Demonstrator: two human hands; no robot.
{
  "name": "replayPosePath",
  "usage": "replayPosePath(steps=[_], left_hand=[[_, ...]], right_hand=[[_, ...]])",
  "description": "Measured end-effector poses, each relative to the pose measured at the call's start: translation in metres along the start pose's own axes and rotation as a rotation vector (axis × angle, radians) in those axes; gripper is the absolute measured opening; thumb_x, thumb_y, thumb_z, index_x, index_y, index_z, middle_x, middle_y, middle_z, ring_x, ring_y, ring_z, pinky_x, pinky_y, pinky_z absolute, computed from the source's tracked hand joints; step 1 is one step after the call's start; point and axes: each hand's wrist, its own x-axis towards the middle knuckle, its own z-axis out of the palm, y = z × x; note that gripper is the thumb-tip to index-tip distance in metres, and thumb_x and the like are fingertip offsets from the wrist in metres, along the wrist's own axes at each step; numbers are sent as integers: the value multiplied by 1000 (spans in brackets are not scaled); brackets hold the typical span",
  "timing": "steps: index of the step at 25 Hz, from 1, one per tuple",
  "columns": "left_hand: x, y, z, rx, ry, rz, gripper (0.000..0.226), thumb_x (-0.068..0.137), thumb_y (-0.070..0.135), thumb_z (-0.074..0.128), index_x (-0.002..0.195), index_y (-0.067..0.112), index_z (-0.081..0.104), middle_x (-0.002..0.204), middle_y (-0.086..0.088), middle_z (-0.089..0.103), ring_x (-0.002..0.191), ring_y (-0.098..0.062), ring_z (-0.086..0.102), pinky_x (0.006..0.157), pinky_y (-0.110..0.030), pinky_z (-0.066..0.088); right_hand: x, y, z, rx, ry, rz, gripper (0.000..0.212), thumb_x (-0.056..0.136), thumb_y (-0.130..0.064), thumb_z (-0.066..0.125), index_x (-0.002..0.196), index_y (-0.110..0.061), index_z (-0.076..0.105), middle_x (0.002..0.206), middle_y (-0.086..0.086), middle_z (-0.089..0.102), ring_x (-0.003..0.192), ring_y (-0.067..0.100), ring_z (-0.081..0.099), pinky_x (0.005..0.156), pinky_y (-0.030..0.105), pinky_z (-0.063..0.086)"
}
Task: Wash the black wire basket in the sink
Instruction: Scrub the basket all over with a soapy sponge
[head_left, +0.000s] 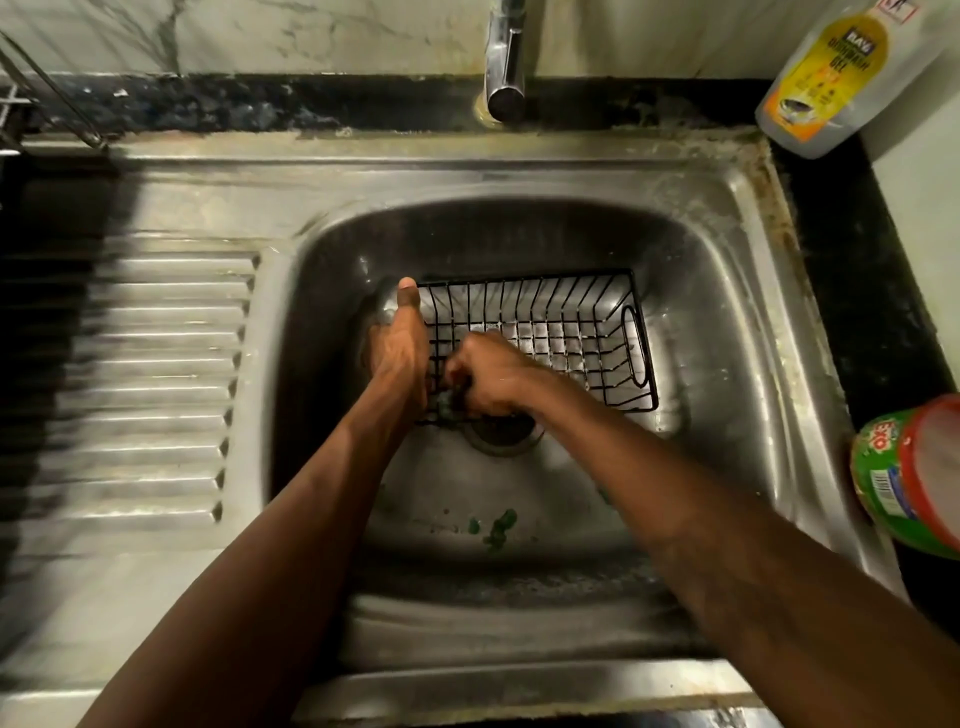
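The black wire basket (566, 332) lies in the steel sink (727, 322), its open side facing up toward me. My left hand (400, 348) grips the basket's left end, thumb pointing up over the rim. My right hand (493, 379) is curled round a dark green scrubber (448, 408) and presses it against the basket's near left wires. The scrubber is mostly hidden by the fingers.
The tap (505, 62) stands behind the basin, with no water running. The drain (501, 431) lies just below the basket. Green bits (498, 527) lie on the basin floor. A dish-gel bottle (826, 78) and a green-red tub (914, 478) stand right; the ribbed drainboard (156, 384) is left.
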Motion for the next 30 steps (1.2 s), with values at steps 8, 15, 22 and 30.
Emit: replayPosePath(steps=[8,15,22,30], left_hand=[[18,-9,1,47,52,22,128,34,99,40,136,23,56,145,-13,55,131,-36,54,106,-57,44],[1,-1,0,20,-4,-2,102,64,91,50,136,19,56,142,-14,56,130,-35,54,104,-54,44],[4,-1,3,32,30,22,83,59,88,56,109,23,64,113,-7,69,98,-30,68,90,-49,57],[8,-3,2,87,9,22,111,52,97,45,131,20,60,135,-15,62,124,-33,59,100,-50,48]], right_hand=[[-17,28,-29,-293,-80,-51,31,85,-11,77,114,-9,65,112,1,54,96,15,55,75,21,49],[-24,64,-36,-209,-54,-52,29,84,-10,76,112,-16,70,102,-5,58,103,17,62,75,18,46],[3,-8,7,1,-40,-93,22,86,-3,70,108,-9,66,112,6,63,99,24,64,88,40,56],[-33,81,-49,-548,-127,37,30,84,-4,73,70,-22,53,83,-2,57,90,21,64,84,38,58]])
